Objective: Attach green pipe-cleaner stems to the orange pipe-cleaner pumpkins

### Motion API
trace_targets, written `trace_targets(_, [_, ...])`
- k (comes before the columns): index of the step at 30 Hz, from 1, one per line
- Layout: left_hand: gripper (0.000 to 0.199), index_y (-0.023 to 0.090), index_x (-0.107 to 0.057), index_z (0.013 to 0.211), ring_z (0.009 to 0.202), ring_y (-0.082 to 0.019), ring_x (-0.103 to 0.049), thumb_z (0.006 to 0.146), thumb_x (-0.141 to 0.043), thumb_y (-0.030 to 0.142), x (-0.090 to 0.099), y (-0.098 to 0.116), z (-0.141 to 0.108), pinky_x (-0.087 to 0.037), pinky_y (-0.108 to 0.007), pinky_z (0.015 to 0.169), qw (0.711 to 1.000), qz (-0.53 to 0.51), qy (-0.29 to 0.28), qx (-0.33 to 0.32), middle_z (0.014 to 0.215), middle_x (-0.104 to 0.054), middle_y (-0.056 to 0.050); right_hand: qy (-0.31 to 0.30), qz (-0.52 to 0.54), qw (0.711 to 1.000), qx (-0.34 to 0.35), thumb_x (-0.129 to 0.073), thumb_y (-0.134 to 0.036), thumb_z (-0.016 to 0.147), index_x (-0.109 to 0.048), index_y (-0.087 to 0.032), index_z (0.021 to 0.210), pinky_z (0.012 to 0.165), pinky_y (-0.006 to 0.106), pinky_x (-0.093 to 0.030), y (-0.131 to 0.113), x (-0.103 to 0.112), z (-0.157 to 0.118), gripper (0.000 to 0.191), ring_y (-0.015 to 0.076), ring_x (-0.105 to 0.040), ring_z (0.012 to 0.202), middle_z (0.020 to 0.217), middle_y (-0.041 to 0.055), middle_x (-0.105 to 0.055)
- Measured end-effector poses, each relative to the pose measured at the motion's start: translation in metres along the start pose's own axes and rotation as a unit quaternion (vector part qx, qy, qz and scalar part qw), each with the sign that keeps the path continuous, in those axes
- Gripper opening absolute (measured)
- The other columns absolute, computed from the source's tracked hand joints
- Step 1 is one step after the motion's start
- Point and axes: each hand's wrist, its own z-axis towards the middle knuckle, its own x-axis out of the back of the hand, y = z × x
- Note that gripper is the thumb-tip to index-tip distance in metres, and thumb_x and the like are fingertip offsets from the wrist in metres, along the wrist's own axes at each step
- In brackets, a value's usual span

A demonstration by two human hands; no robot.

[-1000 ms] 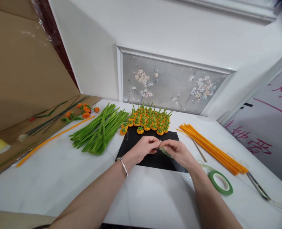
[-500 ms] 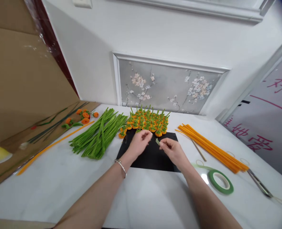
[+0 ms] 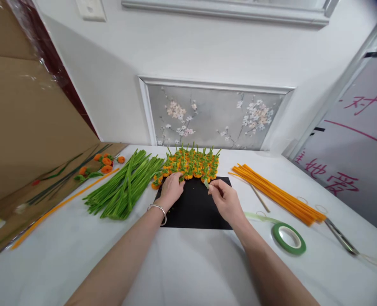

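My left hand, with a silver bangle at the wrist, reaches to the front left edge of the orange flower heads. Its fingertips are closed around a green bit at a flower there; the flower itself is mostly hidden. My right hand pinches a short pale green strip of tape near the front right flowers. Both hands are over the black mat. Green stems stand up from the flower heads.
Green pipe cleaners lie left of the mat, beside finished orange flowers on cardboard. To the right are orange pipe cleaners, a thin stick, a green tape roll and a metal cutter. A wall stands behind.
My left hand has moved left and forward from the middle of the mat to the flower heads. My right hand still holds the tape strip. The view has shifted slightly.
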Motion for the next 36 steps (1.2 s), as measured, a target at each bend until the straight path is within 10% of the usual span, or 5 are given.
trace_targets(8, [0.024, 0.018, -0.060, 0.109, 0.085, -0.017, -0.067, 0.088, -0.051, 0.025, 0.002, 0.037, -0.031, -0.059, -0.029, 0.067, 0.986, -0.129, -0.104, -0.017, 0.112, -0.064, -0.008, -0.025, 0.056, 0.998, 0.020, -0.052, -0.033, 0.090, -0.056, -0.019, 0.094, 0.057, 0.023, -0.040, -0.011, 0.003, -0.002, 0.015, 0.0118, -0.050, 0.060, 0.073, -0.0004, -0.060])
trace_targets(12, [0.034, 0.020, -0.050, 0.107, 0.075, -0.015, -0.063, 0.079, -0.066, 0.031, 0.013, 0.050, -0.053, -0.055, -0.027, 0.061, 0.965, -0.223, -0.135, -0.014, 0.096, -0.063, -0.004, -0.061, 0.089, 0.994, 0.009, -0.058, -0.029, 0.085, -0.052, -0.018, 0.122, 0.059, 0.024, -0.044, -0.018, 0.008, -0.002, 0.039, 0.0124, -0.054, 0.062, 0.073, -0.0011, -0.063])
trace_targets(21, [0.012, 0.018, -0.060, 0.085, 0.084, -0.016, -0.059, 0.087, -0.053, 0.027, 0.033, 0.059, -0.078, -0.047, -0.028, 0.074, 0.965, -0.200, -0.150, -0.081, 0.099, -0.064, -0.005, -0.091, 0.079, 0.993, 0.011, -0.059, -0.033, 0.085, -0.066, -0.018, 0.078, 0.058, 0.024, -0.044, -0.030, 0.013, -0.007, 0.018, 0.0136, -0.056, 0.063, 0.070, 0.0019, -0.064])
trace_targets(36, [0.013, 0.017, -0.066, 0.089, 0.079, -0.017, -0.062, 0.084, -0.054, 0.021, 0.029, 0.058, -0.088, -0.048, -0.027, 0.071, 0.939, -0.255, -0.228, -0.032, 0.083, -0.067, -0.003, -0.116, -0.023, 0.992, 0.053, -0.062, -0.027, 0.085, -0.065, -0.017, 0.068, 0.058, 0.024, -0.042, -0.031, 0.014, -0.011, 0.020, 0.0122, -0.054, 0.061, 0.068, 0.0013, -0.063])
